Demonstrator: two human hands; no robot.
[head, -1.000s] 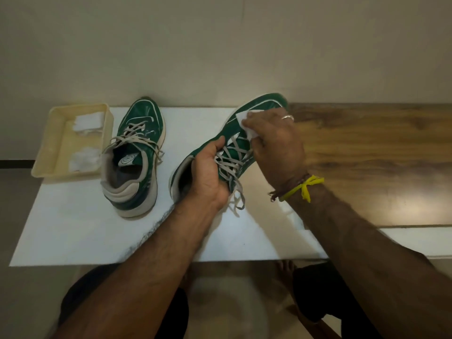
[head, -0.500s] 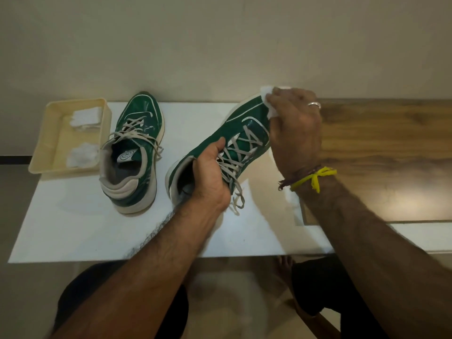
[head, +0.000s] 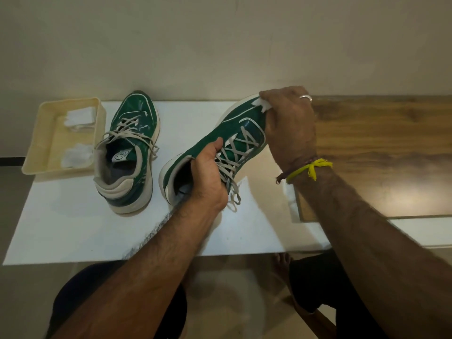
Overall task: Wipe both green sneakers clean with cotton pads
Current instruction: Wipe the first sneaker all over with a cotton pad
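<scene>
Right-hand green sneaker (head: 234,133): tilted, heel gripped at the collar by the left hand (head: 208,177). Right hand (head: 291,123): clenched around a white cotton pad (head: 263,105), pressed on the toe. Second green sneaker (head: 129,152): upright on the white board (head: 73,226), beside a cream tray (head: 41,133) holding spare cotton pads (head: 80,116). Yellow thread wristband (head: 310,167) on the right wrist.

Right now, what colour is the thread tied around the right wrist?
Bright yellow thread, clearest in the head view.

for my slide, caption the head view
Left hand steadies a green sneaker while right hand wipes its toe with a cotton pad.
</scene>
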